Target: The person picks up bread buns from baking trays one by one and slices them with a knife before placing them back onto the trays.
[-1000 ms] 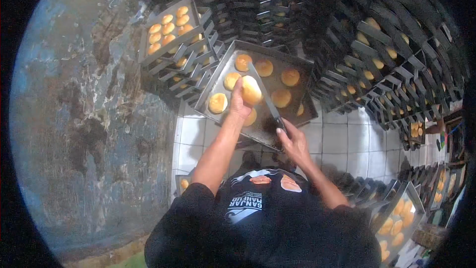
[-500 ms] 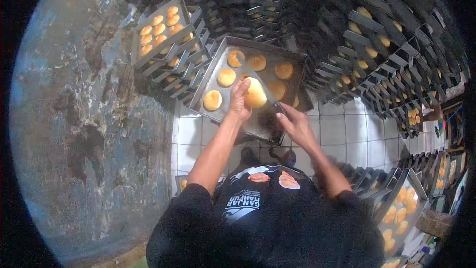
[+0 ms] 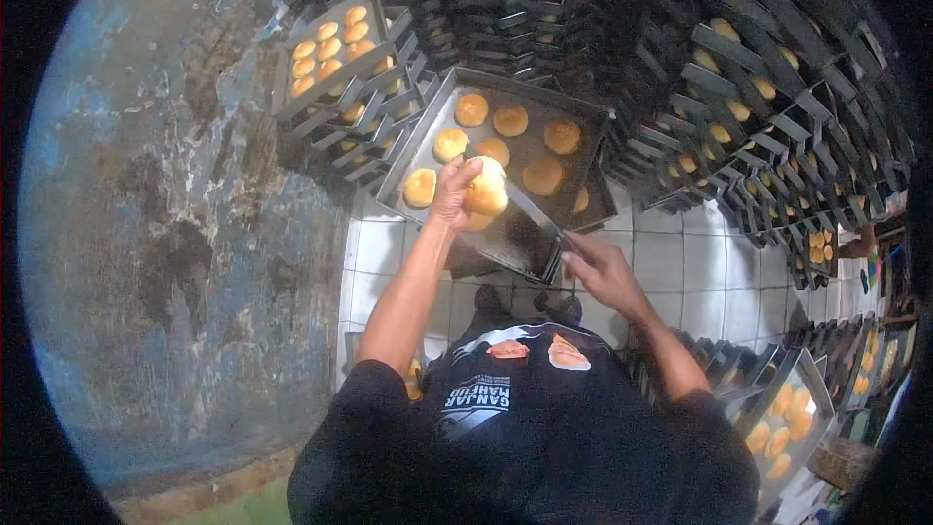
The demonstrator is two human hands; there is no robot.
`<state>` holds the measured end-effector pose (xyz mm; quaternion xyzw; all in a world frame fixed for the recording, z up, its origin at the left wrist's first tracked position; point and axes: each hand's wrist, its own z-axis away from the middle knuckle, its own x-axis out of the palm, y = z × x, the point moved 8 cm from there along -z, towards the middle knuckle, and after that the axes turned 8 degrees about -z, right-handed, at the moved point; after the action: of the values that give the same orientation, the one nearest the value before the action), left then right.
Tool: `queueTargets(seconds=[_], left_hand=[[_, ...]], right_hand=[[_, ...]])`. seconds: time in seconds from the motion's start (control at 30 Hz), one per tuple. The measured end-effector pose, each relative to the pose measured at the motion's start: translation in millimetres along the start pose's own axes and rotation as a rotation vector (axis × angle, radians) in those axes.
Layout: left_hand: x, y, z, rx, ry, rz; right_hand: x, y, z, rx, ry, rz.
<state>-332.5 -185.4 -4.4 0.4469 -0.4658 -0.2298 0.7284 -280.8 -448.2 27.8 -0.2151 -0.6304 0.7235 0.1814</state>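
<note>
My left hand is closed around a round golden bun, with the thumb across its top. In my right hand is the handle of a long knife. Its blade slants up and left to the bun; whether it cuts in or passes behind is hard to tell. Beneath both hands lies a dark metal baking tray carrying several more buns, among them one bun near the far right corner and another bun by the left edge.
Stacked trays with buns stand at the upper left, beside a worn, stained bluish surface. Tall stacks of dark trays rise at the back and right. Another tray of buns is at the lower right. White tiles cover the floor.
My right hand has drawn down and right with the knife, showing more blade. The bun in my left hand has shifted slightly left and tilted. The whole view has turned a little.
</note>
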Motion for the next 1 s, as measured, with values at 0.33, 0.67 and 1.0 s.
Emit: queueTargets(seconds=[0.33,0.67,1.0], left_hand=[[17,-15,-3,0.007,0.056,0.070],[16,-37,-14,-0.022,0.103,0.100],[-17,-102,-19,-0.103,0.363,0.292]], right_hand=[[-5,18,5,-0.033,-0.023,-0.046],[4,35,-7,0.007,-0.016,-0.055],[55,83,-27,0.085,0.102,-0.289]])
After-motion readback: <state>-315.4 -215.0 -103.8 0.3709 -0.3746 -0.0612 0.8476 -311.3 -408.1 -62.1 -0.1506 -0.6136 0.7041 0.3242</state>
